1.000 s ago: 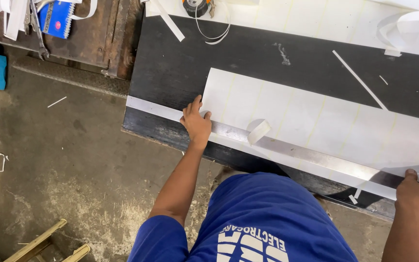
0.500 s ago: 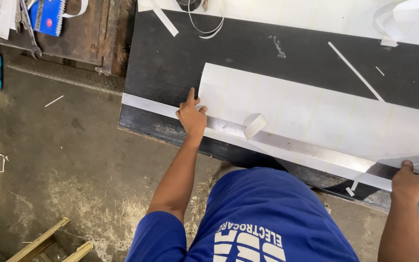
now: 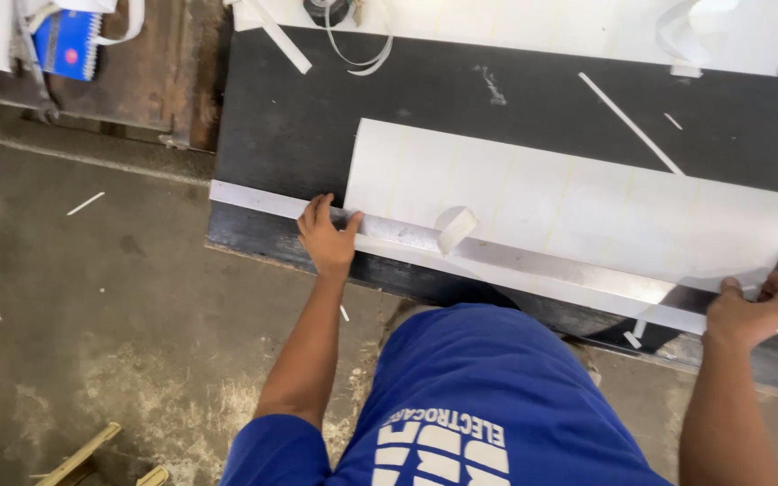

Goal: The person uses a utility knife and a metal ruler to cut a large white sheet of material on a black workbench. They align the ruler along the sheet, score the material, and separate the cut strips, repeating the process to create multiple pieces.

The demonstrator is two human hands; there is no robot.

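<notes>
1. Two hands are pressing a long metal ruler (image 3: 533, 263) lying across a white sheet (image 3: 569, 202) on the black tabletop (image 3: 317, 117).
2. Left hand (image 3: 326, 236) is lying flat on the ruler's left part, fingers spread.
3. Right hand (image 3: 754, 310) is gripping the ruler's right end, fingers curled, both arms stretching forward.

Metal straightedge (image 3: 515, 261): bare, brushed grey, dull sheen. White sheet (image 3: 569, 202): thin, smooth, faintly glossy, plastic-like. Black table top (image 3: 461, 108): matt, lightly scuffed. Concrete floor (image 3: 119, 324): rough, stained, dusty. Blue shirt (image 3: 479, 396): matt cloth. Wooden bench (image 3: 155, 72): worn, dark.
</notes>
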